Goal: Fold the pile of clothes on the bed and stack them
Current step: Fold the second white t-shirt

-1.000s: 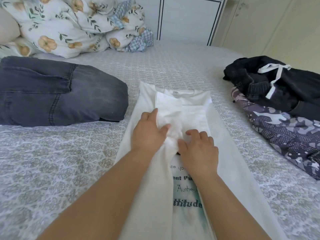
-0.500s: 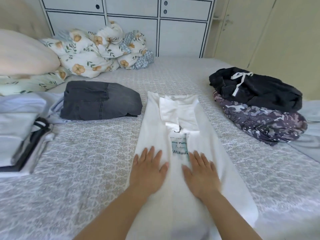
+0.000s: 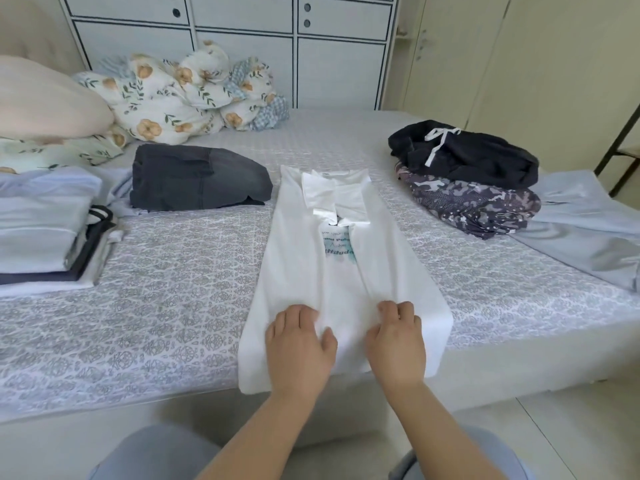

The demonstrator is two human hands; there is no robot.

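A white T-shirt (image 3: 301, 258) lies lengthwise on the bed, both sides and sleeves folded in, teal print showing in the middle. Its hem hangs slightly over the near bed edge. My left hand (image 3: 298, 344) and my right hand (image 3: 396, 337) rest on the hem end, fingers curled into the fabric, pinching it. A folded stack of pale blue, white and dark clothes (image 3: 45, 230) sits at the left. Folded grey jeans (image 3: 194, 178) lie behind it. An unfolded pile at the right holds black drawstring shorts (image 3: 464, 154) on a camouflage garment (image 3: 474, 202).
A pale blue garment (image 3: 588, 230) is spread at the far right. A floral duvet (image 3: 180, 95) and pillows (image 3: 45, 102) are bunched at the head of the bed. White cabinets (image 3: 242, 36) stand behind. The patterned bedspread (image 3: 156, 306) ends at the near edge.
My hands slid down the shirt from the sleeves near the collar to the hem. The fingers went from flat to curled on the fabric. The view pulled back.
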